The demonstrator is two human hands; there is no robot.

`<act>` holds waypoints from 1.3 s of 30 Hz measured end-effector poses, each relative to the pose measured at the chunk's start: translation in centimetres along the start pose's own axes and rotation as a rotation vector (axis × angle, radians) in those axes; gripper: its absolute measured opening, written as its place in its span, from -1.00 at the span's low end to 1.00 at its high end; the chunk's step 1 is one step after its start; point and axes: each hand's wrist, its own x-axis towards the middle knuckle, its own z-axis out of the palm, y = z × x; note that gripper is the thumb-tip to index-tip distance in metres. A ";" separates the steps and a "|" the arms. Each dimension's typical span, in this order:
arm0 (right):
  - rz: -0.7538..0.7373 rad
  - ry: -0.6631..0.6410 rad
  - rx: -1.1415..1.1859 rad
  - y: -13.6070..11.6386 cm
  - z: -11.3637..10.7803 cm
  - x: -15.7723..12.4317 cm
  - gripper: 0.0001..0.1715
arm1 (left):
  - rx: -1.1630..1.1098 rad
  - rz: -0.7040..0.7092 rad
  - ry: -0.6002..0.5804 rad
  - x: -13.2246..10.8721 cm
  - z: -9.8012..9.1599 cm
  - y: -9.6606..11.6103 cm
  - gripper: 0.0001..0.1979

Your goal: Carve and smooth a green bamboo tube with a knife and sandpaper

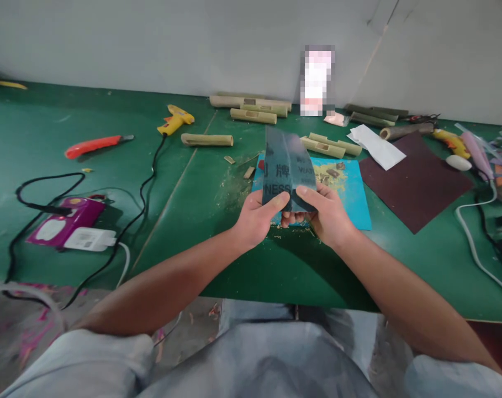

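Both hands hold a dark grey-blue sheet of sandpaper up over the table, its printed back towards me and a crease running down its middle. My left hand pinches the lower left edge, thumb on the printed face. At the lower right edge, my right hand grips the sheet the same way, with fingers curled behind it. Beneath them lies a bright blue board strewn with pale shavings and small bamboo chips. The sheet hides part of that board.
Cut bamboo tubes lie along the back, another bamboo tube at left. Leftward are a yellow glue gun, a red-handled knife and a purple power strip with cords. A dark brown sheet and white paper lie right.
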 end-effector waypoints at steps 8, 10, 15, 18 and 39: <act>-0.089 0.122 -0.103 0.4 -1.5 0.7 -0.77 | 0.055 -0.034 0.111 1.8 -1.8 -0.1 -0.61; -0.095 0.139 -0.141 0.5 -1.9 0.9 -0.77 | -0.002 -0.062 0.122 2.1 -2.0 0.0 -0.65; -0.005 0.094 -0.144 0.7 -2.2 1.2 -0.74 | 0.061 -0.119 0.129 1.9 -1.6 0.0 -0.68; 0.019 0.121 -0.116 0.6 -2.0 1.3 -0.72 | 0.058 -0.100 0.142 1.8 -1.3 0.0 -0.70; 0.183 0.051 0.084 0.0 -0.8 0.8 -0.65 | -0.178 -0.199 0.069 1.2 0.0 0.5 -0.68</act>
